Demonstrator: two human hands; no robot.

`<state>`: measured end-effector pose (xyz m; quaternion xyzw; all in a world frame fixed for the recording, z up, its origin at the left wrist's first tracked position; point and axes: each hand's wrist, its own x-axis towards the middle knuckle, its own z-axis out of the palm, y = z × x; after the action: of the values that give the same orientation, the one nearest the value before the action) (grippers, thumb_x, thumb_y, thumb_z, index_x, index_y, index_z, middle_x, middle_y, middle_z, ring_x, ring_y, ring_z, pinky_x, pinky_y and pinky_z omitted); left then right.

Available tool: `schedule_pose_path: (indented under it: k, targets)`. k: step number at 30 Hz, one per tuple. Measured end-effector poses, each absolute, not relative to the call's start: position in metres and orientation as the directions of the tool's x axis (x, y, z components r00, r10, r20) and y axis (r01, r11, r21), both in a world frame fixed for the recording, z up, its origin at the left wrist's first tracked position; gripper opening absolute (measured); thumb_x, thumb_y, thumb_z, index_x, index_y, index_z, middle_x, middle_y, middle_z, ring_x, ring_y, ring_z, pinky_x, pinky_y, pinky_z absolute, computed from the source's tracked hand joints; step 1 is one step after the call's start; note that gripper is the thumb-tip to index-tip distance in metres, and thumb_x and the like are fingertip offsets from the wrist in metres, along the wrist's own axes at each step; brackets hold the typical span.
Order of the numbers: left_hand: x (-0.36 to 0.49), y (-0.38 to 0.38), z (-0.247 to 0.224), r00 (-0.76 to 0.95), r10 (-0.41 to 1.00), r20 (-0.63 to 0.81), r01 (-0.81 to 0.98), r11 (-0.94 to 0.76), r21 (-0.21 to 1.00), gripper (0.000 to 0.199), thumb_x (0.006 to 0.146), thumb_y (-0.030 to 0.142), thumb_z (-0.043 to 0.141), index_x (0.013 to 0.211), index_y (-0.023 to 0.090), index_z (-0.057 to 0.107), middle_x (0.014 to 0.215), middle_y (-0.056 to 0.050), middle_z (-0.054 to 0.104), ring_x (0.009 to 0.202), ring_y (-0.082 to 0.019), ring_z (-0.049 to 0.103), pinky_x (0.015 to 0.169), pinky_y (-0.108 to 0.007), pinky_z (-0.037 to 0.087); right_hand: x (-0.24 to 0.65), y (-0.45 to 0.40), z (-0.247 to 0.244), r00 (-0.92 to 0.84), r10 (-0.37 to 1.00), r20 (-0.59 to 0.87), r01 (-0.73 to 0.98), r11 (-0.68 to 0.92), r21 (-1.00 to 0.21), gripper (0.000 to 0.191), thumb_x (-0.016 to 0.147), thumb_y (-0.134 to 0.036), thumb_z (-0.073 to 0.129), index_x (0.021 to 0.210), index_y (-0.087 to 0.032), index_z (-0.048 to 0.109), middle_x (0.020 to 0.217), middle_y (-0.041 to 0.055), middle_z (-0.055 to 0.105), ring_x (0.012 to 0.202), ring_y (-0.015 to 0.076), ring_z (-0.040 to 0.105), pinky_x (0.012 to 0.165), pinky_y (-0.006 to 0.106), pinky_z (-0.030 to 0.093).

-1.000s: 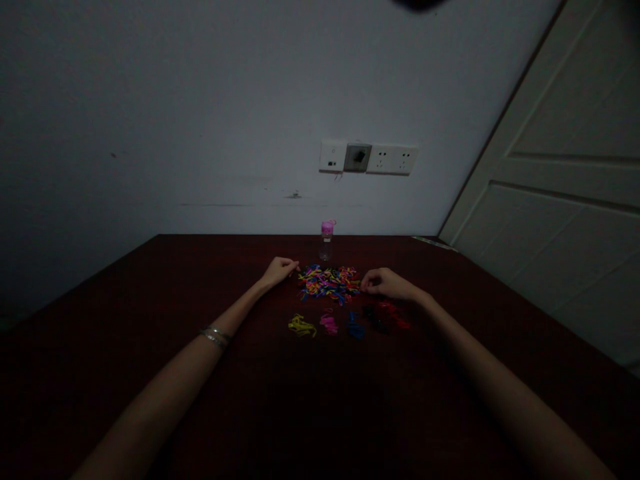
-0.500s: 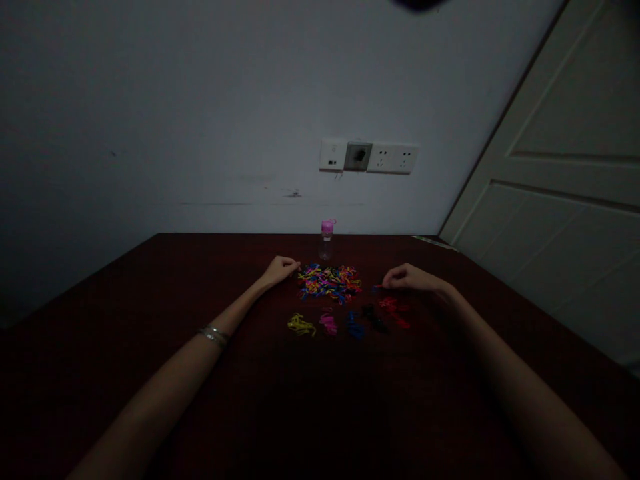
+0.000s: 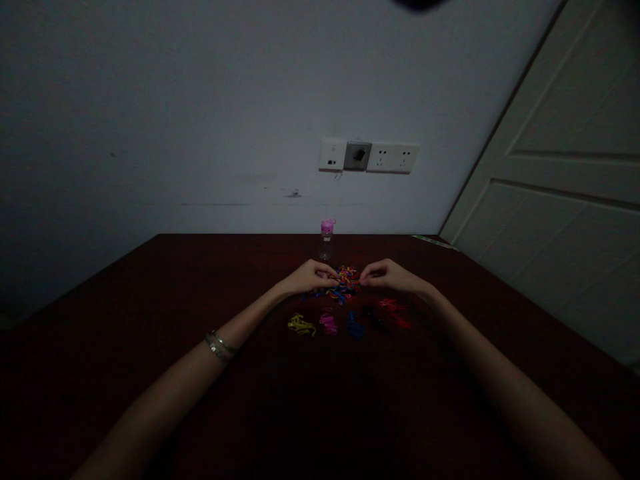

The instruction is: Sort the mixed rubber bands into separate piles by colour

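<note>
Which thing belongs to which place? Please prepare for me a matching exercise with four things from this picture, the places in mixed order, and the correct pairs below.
Things:
1. bottle
2. yellow pile
3. left hand
4. red pile

Places, from the person's side:
A. over the left part of the mixed pile
B. beside the black pile, on its right
C. behind the mixed pile, towards the wall
D. beside the pink pile, on its left

Right pairs: 1-C, 2-D, 3-A, 4-B
</note>
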<state>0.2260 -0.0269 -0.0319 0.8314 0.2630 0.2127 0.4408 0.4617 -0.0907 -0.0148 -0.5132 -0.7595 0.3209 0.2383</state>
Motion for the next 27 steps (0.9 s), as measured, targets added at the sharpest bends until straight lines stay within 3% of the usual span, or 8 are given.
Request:
schedule_pose_path:
  k: [4,17,21,27]
  targets:
    - [0.236,-0.042,-0.030,0.819,0.569,0.074,0.230,-0.444,0.866,0.034,0.064,0.033,0.064,0.089,0.010,0.066,0.053,0.002,0.050,0.049,-0.006,0.038,0.047,-0.019,0.028,0.451,-0.092,-0.015,-0.409,0.912,0.025,0.589,0.285,-0.756,0.027,0.068,-0.038,0.058,0.079,-0.015,0.066,0.078,0.0037,0.065,0.073,0.0148,0.056,0.069,0.027,0.043]
    - [0.237,-0.043,-0.034,0.821,0.570,0.037,0.277,-0.453,0.847,0.025,0.067,0.033,0.060,0.076,0.010,0.066,0.052,0.001,0.053,0.046,-0.007,0.041,0.046,-0.019,0.029,0.455,-0.090,-0.016,-0.365,0.928,0.074,0.576,0.287,-0.766,0.027,0.067,-0.039,0.059,0.078,-0.014,0.065,0.077,0.0044,0.065,0.072,0.0147,0.056,0.070,0.029,0.043]
    - [0.238,-0.044,-0.040,0.851,0.523,0.046,0.283,-0.531,0.799,0.025,0.070,0.032,0.057,0.079,0.011,0.066,0.053,0.001,0.053,0.047,-0.007,0.042,0.046,-0.019,0.028,0.471,-0.086,-0.017,-0.327,0.942,0.081,0.630,0.281,-0.724,0.030,0.068,-0.041,0.057,0.078,-0.014,0.066,0.078,0.0049,0.065,0.073,0.0156,0.056,0.070,0.029,0.043]
    - [0.246,-0.063,-0.044,0.916,0.394,0.076,0.256,-0.720,0.645,0.021,0.073,0.027,0.054,0.083,0.013,0.066,0.055,0.002,0.052,0.048,-0.007,0.042,0.046,-0.018,0.027,0.505,-0.080,-0.030,-0.329,0.944,-0.026,0.674,0.216,-0.707,0.031,0.067,-0.041,0.058,0.079,-0.013,0.067,0.078,0.0060,0.065,0.072,0.0158,0.056,0.070,0.028,0.042]
